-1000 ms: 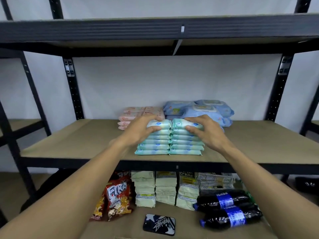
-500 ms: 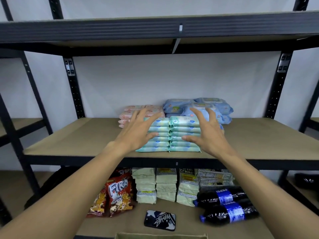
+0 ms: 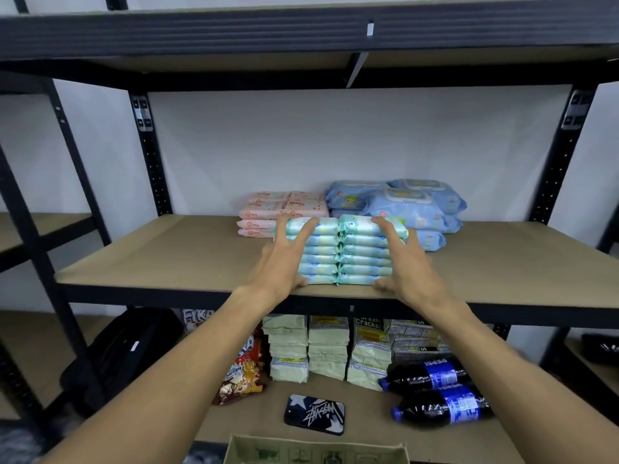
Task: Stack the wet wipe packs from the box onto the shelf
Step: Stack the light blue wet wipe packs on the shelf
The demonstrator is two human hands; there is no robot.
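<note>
Here, the stacks are being squared on the shelf. Two stacks of teal packs (image 3: 323, 261) stand side by side, touching, at the centre of the frame, near the front edge of the middle shelf (image 3: 167, 262). The left hand (image 3: 284, 262) lies against the left stack (image 3: 325, 242) and the right hand (image 3: 407, 266) against the right stack (image 3: 365, 259). Each grip is wide and encloses nothing: the fingers (image 3: 306, 232) are straight and spread up the front faces to the top packs, and the thumbs (image 3: 299, 282) sit low by the bottom packs. Pink packs (image 3: 268, 205) stand behind at the left and blue packs (image 3: 402, 205) behind at the right; whether they touch the teal stacks cannot be told. The box (image 3: 315, 450) shows only its rim at the bottom centre of the frame, so its contents are hidden.

The step appears to be a final alignment. It is best done with flat fingers bearing evenly on every layer, because soft packs probably slide over one another if only the top is pushed. Both stacks should move together so the seam between them does not open. Pressure should be light and level. The hands should draw straight back on release, so the top packs are not dragged forward.
</note>
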